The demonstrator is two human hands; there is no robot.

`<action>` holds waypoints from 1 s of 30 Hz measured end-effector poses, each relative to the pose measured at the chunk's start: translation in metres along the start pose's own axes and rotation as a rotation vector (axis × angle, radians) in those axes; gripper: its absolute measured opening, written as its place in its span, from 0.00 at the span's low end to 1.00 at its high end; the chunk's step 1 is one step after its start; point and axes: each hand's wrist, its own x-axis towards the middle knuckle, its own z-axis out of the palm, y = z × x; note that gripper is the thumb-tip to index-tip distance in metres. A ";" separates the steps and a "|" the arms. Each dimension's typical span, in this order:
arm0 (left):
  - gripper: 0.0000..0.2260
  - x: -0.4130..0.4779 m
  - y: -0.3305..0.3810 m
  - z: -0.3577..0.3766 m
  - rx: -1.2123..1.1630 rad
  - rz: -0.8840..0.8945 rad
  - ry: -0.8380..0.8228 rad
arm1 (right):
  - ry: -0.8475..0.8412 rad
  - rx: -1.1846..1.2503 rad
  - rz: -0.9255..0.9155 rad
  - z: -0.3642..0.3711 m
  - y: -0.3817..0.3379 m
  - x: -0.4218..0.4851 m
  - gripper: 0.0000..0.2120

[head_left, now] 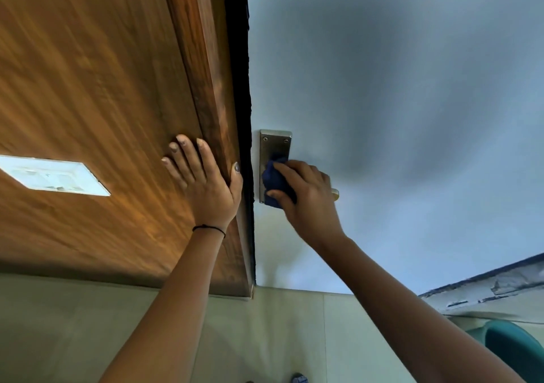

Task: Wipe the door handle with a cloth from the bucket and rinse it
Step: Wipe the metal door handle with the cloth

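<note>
A metal handle plate (274, 144) is screwed to the pale blue door (397, 102). My right hand (309, 197) presses a dark blue cloth (276, 179) against the lower part of the plate. The lever is mostly hidden under that hand; only its brass tip (335, 193) shows at the right. My left hand (206, 182) lies flat, fingers spread, on the brown wooden frame (206, 88) just left of the door edge. A teal bucket (512, 350) is partly in view at the bottom right corner.
A white switch plate (53, 176) sits on the wood panel at the left. Pale floor tiles (279, 338) run below. A worn, chipped sill or step (485, 291) crosses the right side above the bucket. A small blue object (299, 379) lies at the bottom edge.
</note>
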 end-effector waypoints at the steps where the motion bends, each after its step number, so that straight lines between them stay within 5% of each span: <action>1: 0.33 0.000 0.000 0.000 0.007 -0.005 -0.003 | 0.009 -0.034 -0.025 0.004 -0.007 0.003 0.19; 7: 0.30 0.001 -0.001 -0.003 -0.009 -0.016 -0.019 | -0.054 -0.285 -0.187 0.009 -0.006 0.007 0.24; 11: 0.29 -0.001 0.000 -0.004 -0.011 -0.003 -0.035 | -0.035 -0.141 -0.064 -0.004 0.018 0.004 0.23; 21: 0.37 -0.009 -0.005 -0.001 -0.018 0.038 -0.034 | -0.354 0.350 0.320 -0.052 0.070 0.005 0.22; 26: 0.37 -0.009 -0.004 -0.001 -0.008 0.037 -0.034 | -0.227 0.616 0.498 -0.047 0.086 -0.018 0.14; 30: 0.36 -0.010 -0.006 -0.002 -0.037 0.063 -0.038 | 0.106 0.940 0.709 -0.014 0.065 -0.044 0.14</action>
